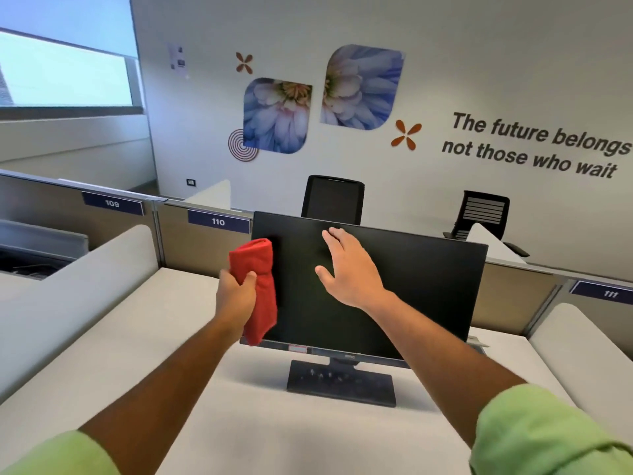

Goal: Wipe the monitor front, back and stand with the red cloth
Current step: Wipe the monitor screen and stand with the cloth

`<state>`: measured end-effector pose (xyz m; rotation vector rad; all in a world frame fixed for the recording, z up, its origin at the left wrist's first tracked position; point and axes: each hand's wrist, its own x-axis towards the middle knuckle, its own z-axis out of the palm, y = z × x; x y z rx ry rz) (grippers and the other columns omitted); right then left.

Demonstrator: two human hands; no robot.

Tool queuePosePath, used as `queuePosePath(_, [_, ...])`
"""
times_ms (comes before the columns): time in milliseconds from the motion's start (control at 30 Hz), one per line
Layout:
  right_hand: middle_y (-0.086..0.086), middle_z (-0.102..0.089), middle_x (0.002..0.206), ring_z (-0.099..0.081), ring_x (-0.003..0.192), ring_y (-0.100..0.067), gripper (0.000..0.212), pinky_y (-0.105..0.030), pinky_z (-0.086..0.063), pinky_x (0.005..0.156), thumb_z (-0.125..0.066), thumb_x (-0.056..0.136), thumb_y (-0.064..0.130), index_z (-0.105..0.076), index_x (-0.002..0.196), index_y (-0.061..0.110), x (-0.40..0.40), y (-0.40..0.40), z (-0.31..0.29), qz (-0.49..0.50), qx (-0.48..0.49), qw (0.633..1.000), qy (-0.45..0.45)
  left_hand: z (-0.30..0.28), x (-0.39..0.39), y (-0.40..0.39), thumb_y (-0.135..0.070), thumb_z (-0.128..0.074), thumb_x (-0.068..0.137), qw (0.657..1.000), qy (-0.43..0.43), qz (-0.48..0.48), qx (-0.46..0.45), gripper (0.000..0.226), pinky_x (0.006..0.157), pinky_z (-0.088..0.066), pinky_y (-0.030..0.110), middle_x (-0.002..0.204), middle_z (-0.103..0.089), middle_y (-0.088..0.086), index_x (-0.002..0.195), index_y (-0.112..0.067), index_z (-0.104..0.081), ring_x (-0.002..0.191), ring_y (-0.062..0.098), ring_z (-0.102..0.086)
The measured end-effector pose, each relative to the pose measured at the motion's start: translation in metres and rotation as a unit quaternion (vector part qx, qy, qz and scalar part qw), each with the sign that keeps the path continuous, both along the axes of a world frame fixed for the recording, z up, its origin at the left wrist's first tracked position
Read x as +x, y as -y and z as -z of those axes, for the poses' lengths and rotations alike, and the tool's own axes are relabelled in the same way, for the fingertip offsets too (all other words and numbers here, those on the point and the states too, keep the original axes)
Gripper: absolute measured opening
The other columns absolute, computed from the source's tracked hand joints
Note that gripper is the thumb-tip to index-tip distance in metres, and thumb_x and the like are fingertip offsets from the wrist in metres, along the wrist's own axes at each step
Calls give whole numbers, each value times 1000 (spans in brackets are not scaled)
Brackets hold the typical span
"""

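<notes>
The monitor stands at the centre of the frame on the pale worktop, its stand just below. The red cloth is bunched in the grip of the left hand, fingers curled round it, and laid against the screen's left edge. The right hand is spread flat, holding nothing, fingertips at the top edge. The cloth is judged soft and light. The screen is likely fragile and apt to tip, so it is best steadied by the frame.

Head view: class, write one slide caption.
Left hand grips red cloth at black monitor's edge; right hand open.
</notes>
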<state>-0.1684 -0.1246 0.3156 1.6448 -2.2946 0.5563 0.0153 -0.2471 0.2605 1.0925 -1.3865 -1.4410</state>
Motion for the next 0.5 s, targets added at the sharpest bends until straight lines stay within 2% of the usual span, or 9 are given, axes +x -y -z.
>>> queuePosePath(100, [-6, -5, 177, 1, 164, -26, 85, -51, -12, 132, -55, 104, 50, -10, 168, 15, -8, 18, -9, 24, 59, 993, -97, -10, 10, 22, -32, -51, 104, 999, 26, -41, -17, 42, 101, -49, 57, 130, -58, 9, 141, -18, -38, 110, 34, -60])
queuePosePath(200, [-10, 3, 177, 7, 163, -30, 91, -55, -10, 131, -50, 103, 57, -3, 168, 14, -18, 30, -13, 56, 90, 985, -137, -19, 18, 37, -30, -50, 104, 994, 46, -87, -39, 45, 105, -47, 56, 136, -56, 10, 145, -18, -34, 118, 38, -59])
queuePosePath(367, [-9, -5, 177, 1, 164, -29, 92, -58, -9, 131, -44, 103, 64, -3, 168, 12, -23, 41, -13, 83, 112, 986, -96, -23, 17, 58, -25, -51, 103, 991, 65, -93, -67, 51, 109, -43, 57, 143, -53, 9, 150, -21, -32, 125, 38, -56])
queuePosePath(500, [-5, -9, 177, -4, 164, -26, 92, -56, -14, 131, -45, 102, 67, -7, 168, 16, -27, 40, -5, 84, 112, 985, -100, -24, 3, 69, -25, -50, 103, 991, 80, -68, -82, 48, 109, -44, 54, 139, -55, 8, 149, -21, -36, 122, 35, -58])
